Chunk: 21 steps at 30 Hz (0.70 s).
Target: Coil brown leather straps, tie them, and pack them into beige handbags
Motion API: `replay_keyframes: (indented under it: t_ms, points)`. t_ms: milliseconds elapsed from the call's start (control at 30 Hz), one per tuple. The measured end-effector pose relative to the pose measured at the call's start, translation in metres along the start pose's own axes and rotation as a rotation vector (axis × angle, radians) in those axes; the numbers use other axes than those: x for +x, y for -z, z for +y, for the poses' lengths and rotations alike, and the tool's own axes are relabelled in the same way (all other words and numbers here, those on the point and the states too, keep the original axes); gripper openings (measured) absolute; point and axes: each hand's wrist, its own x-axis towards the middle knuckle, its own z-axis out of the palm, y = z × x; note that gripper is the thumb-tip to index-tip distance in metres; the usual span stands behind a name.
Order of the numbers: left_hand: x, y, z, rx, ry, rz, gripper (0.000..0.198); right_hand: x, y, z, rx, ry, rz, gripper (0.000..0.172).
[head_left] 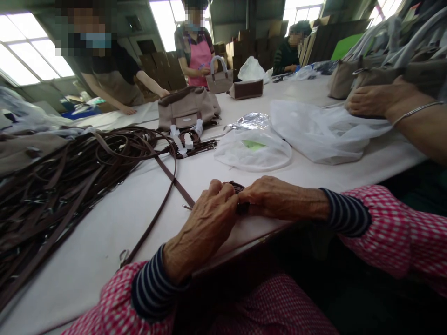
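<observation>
Both of my hands meet at the near edge of the white table (111, 232). My left hand (206, 223) is closed, its fingers curled over a dark brown strap (167, 186) that is coiled between the hands. My right hand (275, 197) pinches the same coil from the right. The strap runs away from my hands to the left across the table, and a metal clasp (123, 256) lies at its near end. Most of the coil is hidden under my fingers.
A big heap of brown straps (52, 186) covers the left. Clear plastic bags (279, 135) lie ahead, with a taupe handbag (186, 107) behind. Another person's hand (373, 100) with a bangle rests on the right. Three people stand at the far side.
</observation>
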Motion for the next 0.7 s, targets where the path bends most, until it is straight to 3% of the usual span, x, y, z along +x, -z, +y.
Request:
replay_keyframes:
  t_ms: [167, 367, 500, 700]
  points:
    - [-0.011, -0.017, -0.011, -0.254, -0.105, 0.107, 0.017, -0.007, -0.002, -0.003, -0.043, -0.003, -0.031, 0.018]
    - [-0.007, -0.008, -0.028, -0.322, -0.176, 0.057, 0.009, -0.002, 0.009, 0.019, 0.047, 0.105, -0.064, 0.025]
    - [-0.007, -0.010, -0.017, -0.202, -0.098, 0.039, 0.019, -0.001, 0.002, 0.026, 0.220, 0.160, -0.040, 0.021]
    - [-0.002, -0.030, 0.001, 0.006, 0.059, 0.107, 0.030, -0.002, -0.014, 0.035, 0.218, 0.111, 0.006, 0.019]
